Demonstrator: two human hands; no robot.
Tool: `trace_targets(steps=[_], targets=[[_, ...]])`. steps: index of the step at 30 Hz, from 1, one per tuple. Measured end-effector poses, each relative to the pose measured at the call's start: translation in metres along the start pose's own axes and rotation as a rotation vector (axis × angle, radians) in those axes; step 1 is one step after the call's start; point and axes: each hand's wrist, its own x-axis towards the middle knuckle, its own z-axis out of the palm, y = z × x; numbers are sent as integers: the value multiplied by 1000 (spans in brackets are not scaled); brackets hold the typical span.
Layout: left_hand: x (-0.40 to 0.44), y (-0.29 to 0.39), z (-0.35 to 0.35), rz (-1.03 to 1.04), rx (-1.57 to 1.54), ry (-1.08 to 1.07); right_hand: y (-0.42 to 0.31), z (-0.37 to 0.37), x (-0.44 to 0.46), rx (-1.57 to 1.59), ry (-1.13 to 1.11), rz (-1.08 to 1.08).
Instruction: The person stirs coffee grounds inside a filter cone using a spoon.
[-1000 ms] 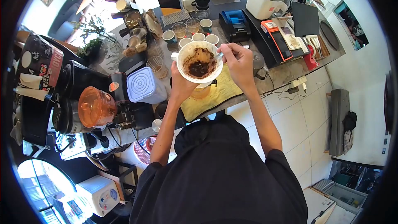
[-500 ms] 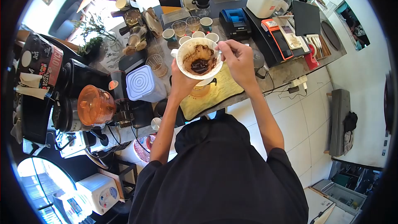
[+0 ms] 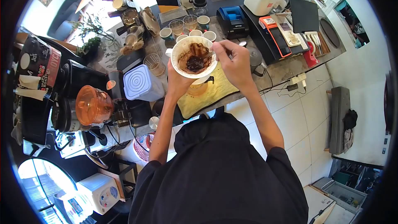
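My left hand (image 3: 179,84) is wrapped around a white coffee dripper (image 3: 169,52) from the left and below. Inside the dripper sits a paper filter (image 3: 181,54) with dark wet coffee grounds (image 3: 195,63) at the bottom and streaked up its wall. At the right rim, my right hand (image 3: 233,60) is closed, thumb and finger pinched together; what lies between them is hidden. Under the dripper, a glass server (image 3: 197,89) with a black handle stands on a yellow cloth (image 3: 222,89), partly covered by my left hand and the dripper.
Several small cups (image 3: 166,33) and glasses stand just beyond the dripper. A lidded square container (image 3: 143,84) and a grinder with an orange hopper (image 3: 94,105) are at left. A printer (image 3: 233,21), a card terminal (image 3: 277,37) and a glass kettle (image 3: 256,61) are at right.
The dripper and both hands have shifted slightly left in view, along with the counter. The shiny dark liquid on the grounds has shrunk, and the grounds now look duller.
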Motion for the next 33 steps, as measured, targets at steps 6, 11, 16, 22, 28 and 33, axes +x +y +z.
trace_targets(steps=[6,11,16,22,28,33], targets=[[-5,-2,-5,4,2,-8,10,-2,2,138,34,82],[-6,-1,-6,-14,12,-17,5,0,-2,61,-47,83],[-7,0,-6,-23,-12,-15,12,3,-1,133,5,66],[-14,-25,-3,-21,56,44,18,7,-12,75,-53,87],[-28,-53,0,-97,164,30,34,13,-18,-17,-30,27],[-36,-66,6,-123,106,87,40,14,-23,40,-23,149]])
